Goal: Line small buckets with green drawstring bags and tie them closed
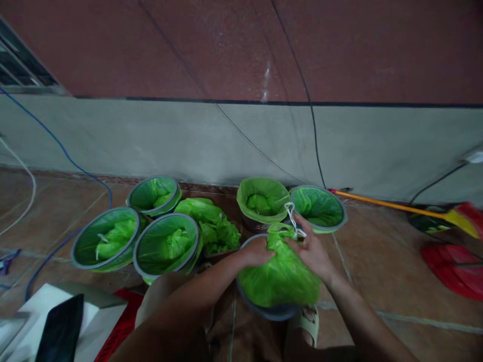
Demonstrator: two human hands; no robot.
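A grey round bin (272, 312) stands on the floor right in front of me with a bright green plastic bag (281, 276) bulging out of it. My left hand (256, 251) is closed on the bag's upper left part. My right hand (311, 249) grips the bag's top right, fingers pinched near its white drawstring (292, 215), which loops upward. Several other grey bins lined with green bags (166, 244) stand around, and a loose green bag (213, 226) lies in a brown pot between them.
A grey and dark red wall (241, 141) runs behind the bins, with cables hanging on it. An orange-handled broom (400, 205) and a red dustpan (455, 266) lie at right. A white box with a black phone (60, 327) sits lower left. My sandalled foot (307, 322) is under the bin.
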